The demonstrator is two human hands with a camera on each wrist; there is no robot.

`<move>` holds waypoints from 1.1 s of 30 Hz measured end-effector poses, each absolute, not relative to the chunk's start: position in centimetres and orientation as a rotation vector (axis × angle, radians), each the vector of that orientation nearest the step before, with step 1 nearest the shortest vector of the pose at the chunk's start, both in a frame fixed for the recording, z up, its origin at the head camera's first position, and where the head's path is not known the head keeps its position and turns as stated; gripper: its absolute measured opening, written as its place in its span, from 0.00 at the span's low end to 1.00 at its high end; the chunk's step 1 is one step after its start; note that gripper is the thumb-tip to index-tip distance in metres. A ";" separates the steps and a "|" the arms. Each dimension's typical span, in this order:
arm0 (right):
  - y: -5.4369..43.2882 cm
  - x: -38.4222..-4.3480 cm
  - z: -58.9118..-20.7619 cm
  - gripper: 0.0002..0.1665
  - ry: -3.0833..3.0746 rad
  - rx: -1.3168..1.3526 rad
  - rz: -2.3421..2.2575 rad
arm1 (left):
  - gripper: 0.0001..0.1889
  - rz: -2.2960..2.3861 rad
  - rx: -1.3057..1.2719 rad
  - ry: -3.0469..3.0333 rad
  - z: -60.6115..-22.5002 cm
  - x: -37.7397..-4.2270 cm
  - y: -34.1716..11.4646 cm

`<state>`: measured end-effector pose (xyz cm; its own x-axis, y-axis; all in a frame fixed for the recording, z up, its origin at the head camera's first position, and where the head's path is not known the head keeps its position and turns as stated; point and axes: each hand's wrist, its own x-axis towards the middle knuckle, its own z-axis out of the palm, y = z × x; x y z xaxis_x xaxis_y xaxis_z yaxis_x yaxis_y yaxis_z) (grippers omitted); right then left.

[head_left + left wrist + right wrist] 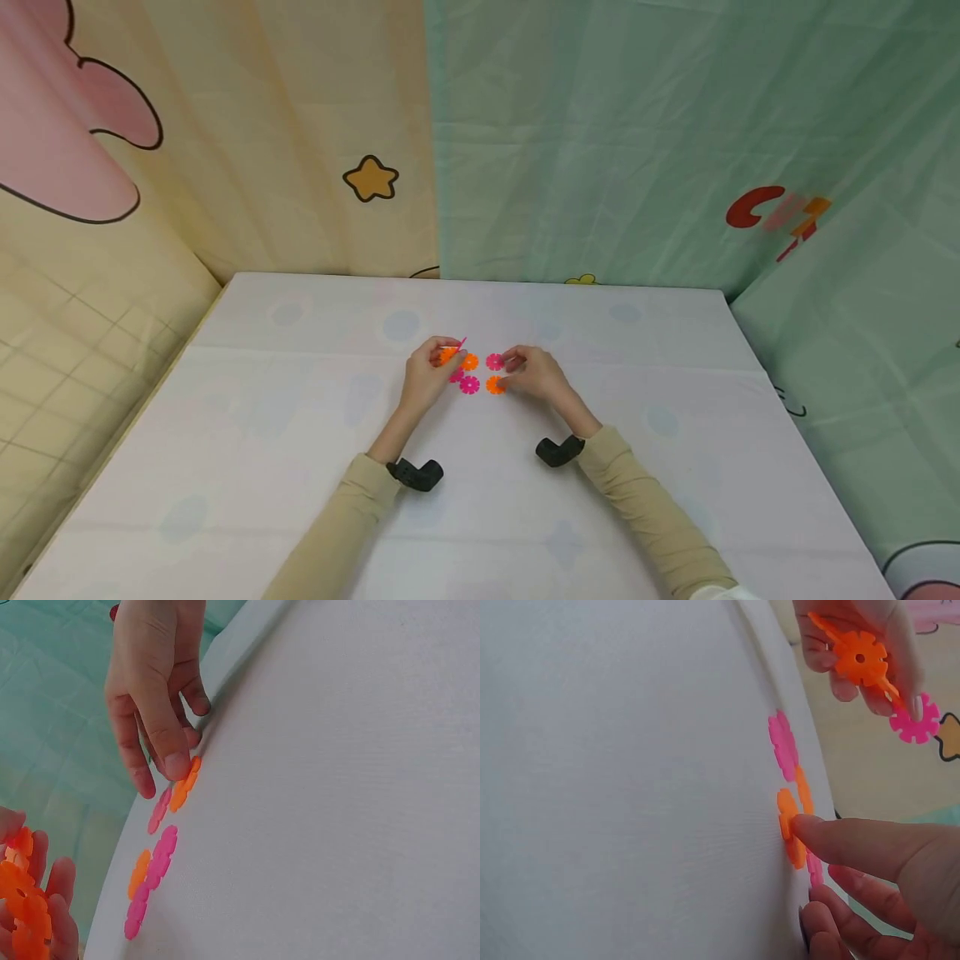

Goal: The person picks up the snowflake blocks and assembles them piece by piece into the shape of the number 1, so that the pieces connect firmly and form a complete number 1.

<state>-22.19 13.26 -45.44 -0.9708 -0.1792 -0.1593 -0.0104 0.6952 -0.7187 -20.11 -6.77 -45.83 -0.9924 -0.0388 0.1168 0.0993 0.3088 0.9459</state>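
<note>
My left hand (426,377) is raised over the table and holds a cluster of joined snowflake discs. Orange discs (861,658) make up most of it, with a pink disc (915,720) at the thumb end. My right hand (538,375) is low at the table, its thumb touching an orange disc (786,806). A pink disc (494,362) lies just behind that one, near the fingertips. Between the hands lie another orange disc (471,362) and pink discs (469,385), partly beside the left thumb.
A white cloth with faint blue spots covers the table (525,508). Cartoon-printed curtains (585,142) hang behind and beside it. Black straps with camera mounts (416,475) sit on both wrists.
</note>
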 end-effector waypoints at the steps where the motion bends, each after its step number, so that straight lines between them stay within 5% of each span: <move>1: 13.2 -22.2 -45.5 0.22 2.701 -0.154 -1.114 | 0.13 -1.765 -0.057 -2.447 -45.9 -20.1 -6.8; 33: 12.3 -21.6 -45.9 0.19 2.822 -0.236 -0.937 | 0.12 -1.655 -0.047 -2.498 -45.8 -19.8 -6.7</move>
<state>-21.64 12.26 -45.87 -0.9750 -0.1985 -0.0999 -0.0994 0.7916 -0.6029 -19.76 -6.72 -45.75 -0.9891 -0.0534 0.1375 0.1058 0.3924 0.9137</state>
